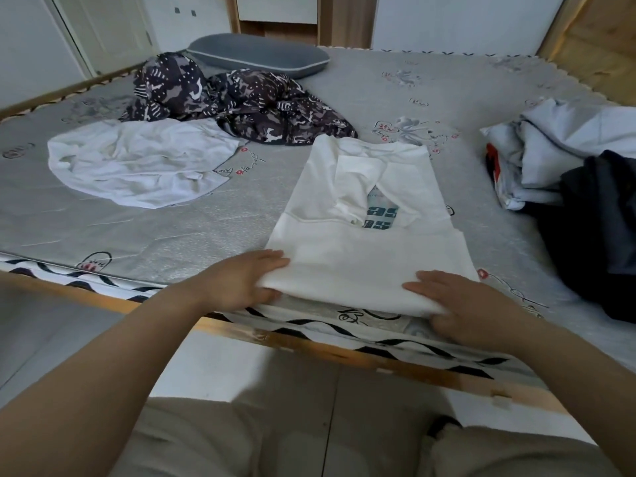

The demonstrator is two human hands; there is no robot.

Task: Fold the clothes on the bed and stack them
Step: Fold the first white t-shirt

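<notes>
A white T-shirt (364, 215) with a teal print lies partly folded near the bed's front edge, its sides and sleeves turned in. My left hand (241, 280) grips its near left corner, thumb under the cloth and fingers on top. My right hand (468, 304) grips the near right corner the same way. A crumpled white garment (137, 163) lies to the left. Behind it sits a dark patterned garment (241, 101) in a heap. At the right edge is a pile of pale blue clothes (564, 142) beside a dark navy garment (599, 232).
The bed (103, 228) has a grey printed mattress cover and a wooden frame (309, 342) along the front. A grey pillow (258, 58) lies at the back. White cupboards and a wooden panel stand behind the bed.
</notes>
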